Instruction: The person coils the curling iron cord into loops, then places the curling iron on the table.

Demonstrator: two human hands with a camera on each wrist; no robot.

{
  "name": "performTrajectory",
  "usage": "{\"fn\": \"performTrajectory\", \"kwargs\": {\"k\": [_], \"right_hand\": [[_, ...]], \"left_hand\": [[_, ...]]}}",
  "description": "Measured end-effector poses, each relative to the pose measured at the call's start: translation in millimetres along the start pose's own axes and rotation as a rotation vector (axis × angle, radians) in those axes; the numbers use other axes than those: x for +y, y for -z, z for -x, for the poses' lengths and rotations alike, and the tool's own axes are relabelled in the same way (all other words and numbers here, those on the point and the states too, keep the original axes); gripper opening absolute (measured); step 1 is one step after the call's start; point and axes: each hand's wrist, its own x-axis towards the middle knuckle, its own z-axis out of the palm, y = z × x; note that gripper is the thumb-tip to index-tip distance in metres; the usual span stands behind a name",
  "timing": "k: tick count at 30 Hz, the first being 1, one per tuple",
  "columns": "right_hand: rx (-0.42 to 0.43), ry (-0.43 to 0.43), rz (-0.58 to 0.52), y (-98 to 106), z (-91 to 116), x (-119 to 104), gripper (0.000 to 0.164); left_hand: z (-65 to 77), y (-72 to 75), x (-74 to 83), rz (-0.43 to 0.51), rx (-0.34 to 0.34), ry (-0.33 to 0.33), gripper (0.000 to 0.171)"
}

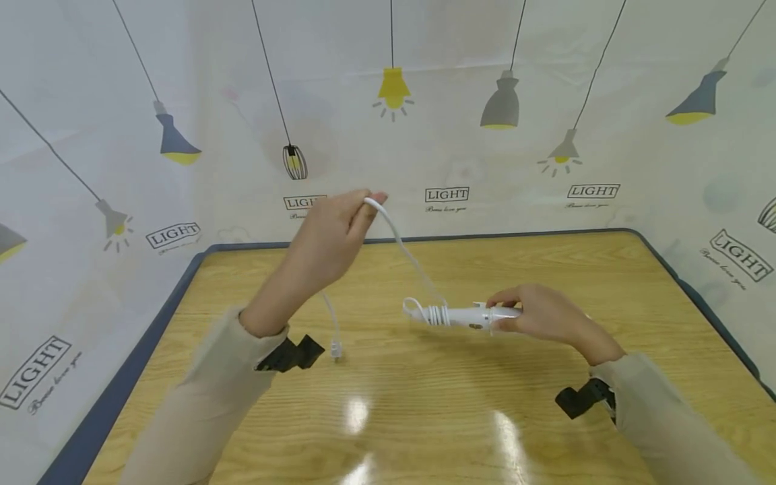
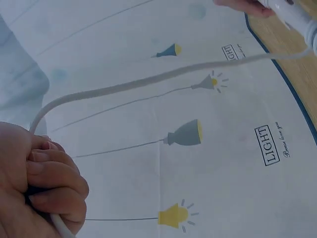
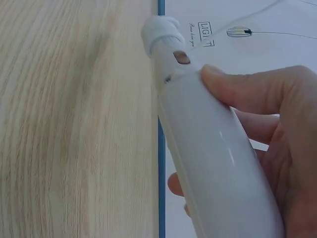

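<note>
My right hand (image 1: 545,313) grips a white wand-shaped electric appliance (image 1: 463,316) above the table, thumb and fingers around its thick end. In the right wrist view the appliance's glossy white body (image 3: 213,158) fills the palm. Several turns of white power cord (image 1: 438,315) are wound around its narrower end, with a small loop sticking out. Raised higher on the left, my left hand (image 1: 330,236) holds the cord in curled fingers, as the left wrist view of that hand (image 2: 49,183) shows. A stretch of cord (image 2: 148,79) slopes between hands. The plug (image 1: 336,349) dangles below my left hand.
A wood-grain table (image 1: 400,411) with a dark blue edge (image 1: 424,237) lies beneath both hands. Behind it and along the sides hangs a pale sheet (image 1: 339,40) printed with lamps and the word LIGHT. Black wrist mounts (image 1: 291,355) sit at both sleeves.
</note>
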Motion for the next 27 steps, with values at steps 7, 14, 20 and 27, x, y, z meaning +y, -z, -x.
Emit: {"fn": "performTrajectory", "kwargs": {"k": [7,14,20,27], "right_hand": [[0.151,-0.095,0.034,7.0,-8.4,-0.2,0.048],[0.299,-0.177,0.009,22.5,-11.9,4.2,0.055],[0.419,-0.224,-0.017,35.4,-12.9,4.7,0.056],[0.500,-0.274,-0.104,46.0,-16.4,5.4,0.055]], "left_hand": [[22.3,-5.3,23.3,-0.003,-0.004,-0.122,0.031],[52.4,-11.5,33.2,-0.044,-0.123,-0.147,0.021],[69.0,-19.5,32.8,-0.048,-0.219,-0.186,0.021],[81.2,-30.5,32.1,-0.041,-0.266,-0.271,0.025]]}}
